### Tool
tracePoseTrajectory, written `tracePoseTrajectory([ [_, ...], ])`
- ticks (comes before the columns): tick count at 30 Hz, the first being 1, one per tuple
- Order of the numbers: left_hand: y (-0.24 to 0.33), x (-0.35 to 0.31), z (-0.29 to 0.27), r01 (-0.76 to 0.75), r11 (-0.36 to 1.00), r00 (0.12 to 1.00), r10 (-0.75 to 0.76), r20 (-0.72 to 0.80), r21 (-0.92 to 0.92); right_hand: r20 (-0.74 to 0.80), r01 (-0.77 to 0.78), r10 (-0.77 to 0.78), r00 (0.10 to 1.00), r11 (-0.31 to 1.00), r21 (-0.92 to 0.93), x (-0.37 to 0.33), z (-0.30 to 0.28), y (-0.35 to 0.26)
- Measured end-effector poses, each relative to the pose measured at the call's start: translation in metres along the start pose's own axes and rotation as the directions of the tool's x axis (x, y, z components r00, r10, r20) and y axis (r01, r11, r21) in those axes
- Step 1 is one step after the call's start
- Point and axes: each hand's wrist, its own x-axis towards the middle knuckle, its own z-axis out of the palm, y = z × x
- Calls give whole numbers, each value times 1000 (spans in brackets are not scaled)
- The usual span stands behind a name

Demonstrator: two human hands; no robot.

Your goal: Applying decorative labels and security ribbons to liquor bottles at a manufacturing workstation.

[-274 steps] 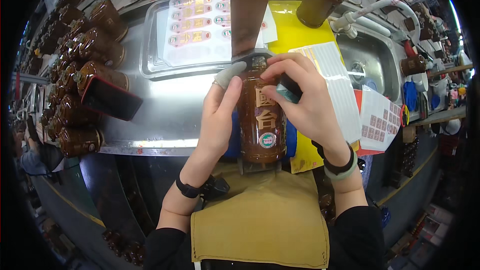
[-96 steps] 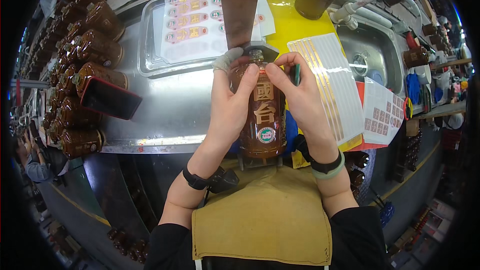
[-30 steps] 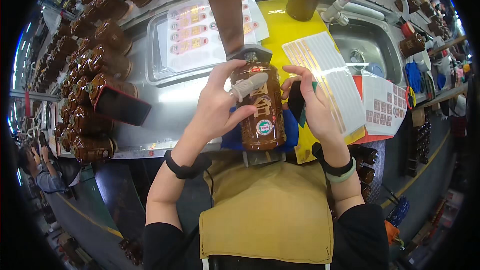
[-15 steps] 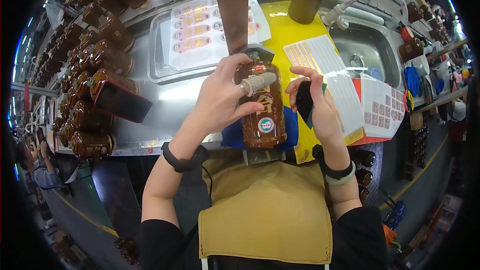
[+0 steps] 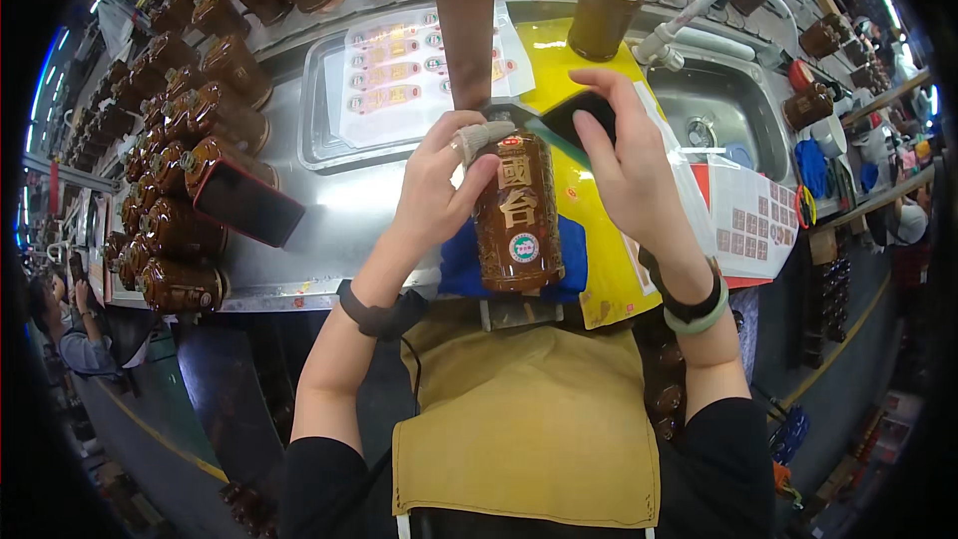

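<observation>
A brown glass bottle [image 5: 517, 225] with gold lettering and a round green-and-white sticker lies on a blue cloth [image 5: 464, 260], its neck pointing away from me. My left hand [image 5: 434, 180] is closed at the bottle's upper left side, thumb and fingers against the shoulder. A beige wrap [image 5: 487, 140] covers one of its fingers. Off the bottle's upper right, my right hand [image 5: 634, 160] holds a flat black pad with a green edge [image 5: 567, 125], which reaches toward the bottle's top. The fingertips behind the pad are hidden.
A brown post [image 5: 461, 30] rises just beyond the bottle. Sticker sheets [image 5: 384, 70] lie in a metal tray [image 5: 307, 130]; more sheets [image 5: 758, 215] are at right by a sink [image 5: 768, 90]. A phone [image 5: 247, 205] leans against crowded brown bottles [image 5: 185, 225]. One bottle [image 5: 604, 15] stands on yellow sheeting [image 5: 547, 50].
My left hand has drawn back to the bottle's upper left, uncovering the lettering. My right hand has moved up with the pad, now turned toward the bottle's top.
</observation>
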Motion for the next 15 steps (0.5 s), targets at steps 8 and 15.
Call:
tracePoseTrajectory([
  [8,-2,-26,4,97,988,962,-124,-243,-120,238,411,-362,901,887,-209,41,18,0],
  [15,8,-47,-15,254,922,881,-345,-325,-293,406,810,-712,573,568,-147,-12,22,-5],
])
